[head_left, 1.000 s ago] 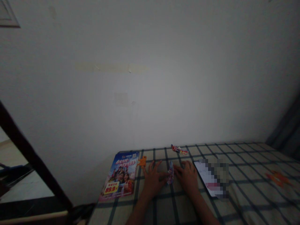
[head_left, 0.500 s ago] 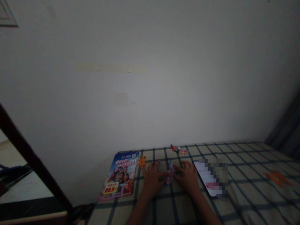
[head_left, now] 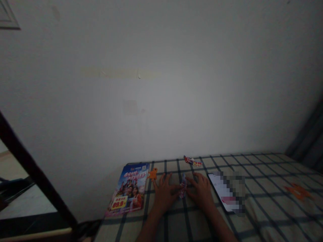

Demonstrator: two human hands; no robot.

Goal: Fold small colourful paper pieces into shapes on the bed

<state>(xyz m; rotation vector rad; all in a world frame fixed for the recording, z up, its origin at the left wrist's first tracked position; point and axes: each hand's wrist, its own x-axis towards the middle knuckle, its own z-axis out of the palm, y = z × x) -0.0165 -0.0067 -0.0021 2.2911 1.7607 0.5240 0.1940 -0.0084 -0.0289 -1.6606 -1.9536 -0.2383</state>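
From the head view, the only one here, I see two bare hands working low over a checked cloth (head_left: 267,168), and the leaflet stack (head_left: 130,188) at its left edge is what I place everything by. The small folded paper (head_left: 183,188), printed in blue and pink, is to the right of that stack, well apart from it, standing up narrow between the hands. The left hand (head_left: 165,193), on the stack's side, brings thumb and forefinger to the paper's near flank, its other fingers spread. The right hand (head_left: 202,190) meets the flank farther from the stack, thumb and forefinger slightly apart; whether either pair truly pinches the paper, I can't tell in this dim light. I'd judge the step in hand to be pressing or shaping the little fold from both sides. The next move seems to call for light, even pressure, since thin paper could skew or spring open. An orange figure (head_left: 152,174) lies just right of the stack, close to the left fingers. Farther right of the stack, by the wall (head_left: 176,101), is a crumpled paper piece (head_left: 193,161); past the right hand lies a phone (head_left: 220,190), and farthest from the stack, another orange piece (head_left: 298,191).
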